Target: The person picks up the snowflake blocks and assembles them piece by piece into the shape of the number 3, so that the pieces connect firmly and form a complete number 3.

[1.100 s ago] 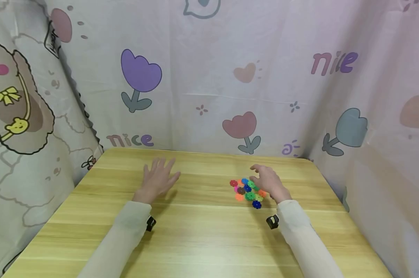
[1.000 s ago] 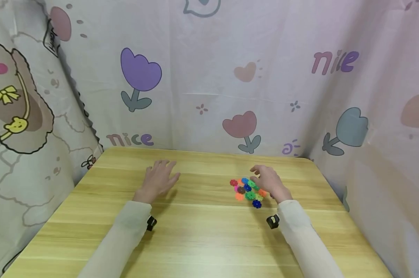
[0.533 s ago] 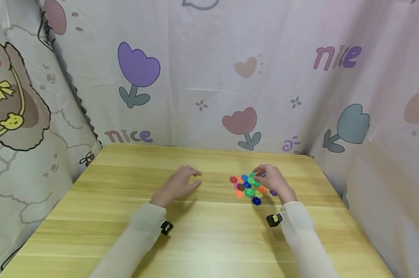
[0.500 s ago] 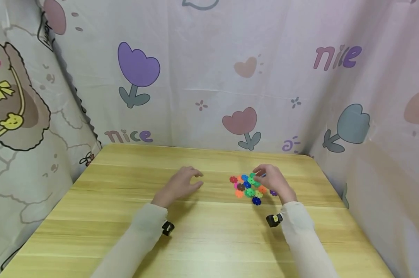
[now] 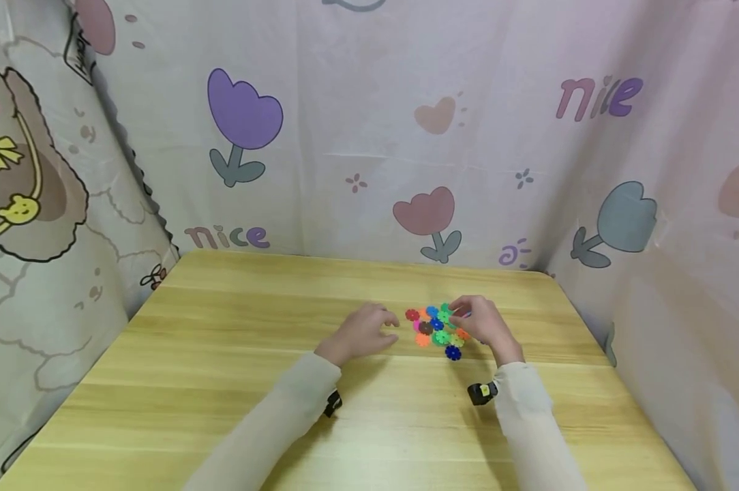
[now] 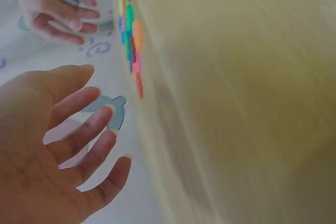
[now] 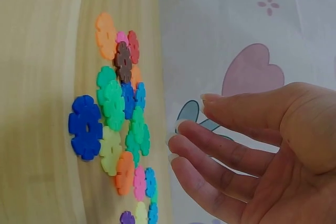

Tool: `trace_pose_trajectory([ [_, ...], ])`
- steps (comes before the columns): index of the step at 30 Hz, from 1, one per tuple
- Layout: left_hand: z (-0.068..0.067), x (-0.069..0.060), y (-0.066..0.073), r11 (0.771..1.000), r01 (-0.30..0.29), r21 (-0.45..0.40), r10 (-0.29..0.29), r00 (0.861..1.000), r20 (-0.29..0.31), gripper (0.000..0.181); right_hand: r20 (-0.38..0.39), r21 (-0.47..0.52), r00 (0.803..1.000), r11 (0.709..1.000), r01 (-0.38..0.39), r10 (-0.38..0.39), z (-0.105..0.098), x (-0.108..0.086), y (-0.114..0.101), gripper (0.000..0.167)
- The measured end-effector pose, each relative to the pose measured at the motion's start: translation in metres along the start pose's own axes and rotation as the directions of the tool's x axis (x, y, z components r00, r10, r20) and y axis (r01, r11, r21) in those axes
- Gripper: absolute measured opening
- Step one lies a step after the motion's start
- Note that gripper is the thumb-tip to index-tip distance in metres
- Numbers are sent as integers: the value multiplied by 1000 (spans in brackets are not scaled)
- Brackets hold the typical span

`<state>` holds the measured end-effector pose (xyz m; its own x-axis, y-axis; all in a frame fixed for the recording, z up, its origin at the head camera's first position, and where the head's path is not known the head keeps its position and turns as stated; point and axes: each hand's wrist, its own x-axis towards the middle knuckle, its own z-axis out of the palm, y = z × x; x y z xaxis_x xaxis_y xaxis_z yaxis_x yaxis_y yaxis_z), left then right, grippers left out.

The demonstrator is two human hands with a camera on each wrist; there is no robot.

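Two hands: both over the table [image 5: 222,395], with the loose group of flower discs [image 5: 441,337] lying between and beneath them.
Left hand: left hand [image 5: 358,333] raised, fingers spread and gently bent, thumb apart; fingertips just short of the group's near-left side.
Right hand: right hand [image 5: 483,324] above the group's right side, fingers loosely bent, thumb parted from the fingertips; hand clear of the discs in both wrist views.
Closest to left fingertips: red disc [image 7: 134,47], orange disc [image 7: 106,36] and a pink one, with brown disc [image 7: 124,62] just behind.
Below right hand: several green, blue and pink discs, partly hidden from the head view.
Nearer the person than right hand: dark blue disc [image 7: 85,128], at the group's edge, beside yellow disc [image 7: 111,150].
Near right wrist: purple disc [image 7: 127,217], cut off by the right wrist view's border.
Surface: pale yellow wood grain, far edge beyond both hands; shadows fall under the forearms.
Room: patterned cloth [image 5: 345,102] behind and to both sides of the hands, printed with tulips, hearts and "nice".
Sleeves: light left sleeve [image 5: 271,423] and right sleeve [image 5: 532,416], a small black device at each wrist.
Disc lie: mostly flat, faces up, some overlapping; notched round outline, equal in every direction.
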<state>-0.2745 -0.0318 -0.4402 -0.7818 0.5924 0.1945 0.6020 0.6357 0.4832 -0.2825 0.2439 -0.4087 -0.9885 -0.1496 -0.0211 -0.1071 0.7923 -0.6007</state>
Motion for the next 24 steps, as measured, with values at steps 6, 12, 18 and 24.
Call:
trace_pose_trajectory([
  [6,16,19,7,998,24,57,-27,998,55,26,-4,5,1000,1000,0,0,1,1,1,28],
  [12,30,37,13,995,7,102,-18,995,103,25,-1,13,1000,1000,3,-3,2,1,4,27],
  [18,38,45,20,985,11,173,-38,987,155,25,7,7,1000,1000,5,-5,6,0,7,27],
  [24,40,52,25,982,6,186,-38,985,170,26,7,20,1000,1000,-10,10,6,-1,9,28],
])
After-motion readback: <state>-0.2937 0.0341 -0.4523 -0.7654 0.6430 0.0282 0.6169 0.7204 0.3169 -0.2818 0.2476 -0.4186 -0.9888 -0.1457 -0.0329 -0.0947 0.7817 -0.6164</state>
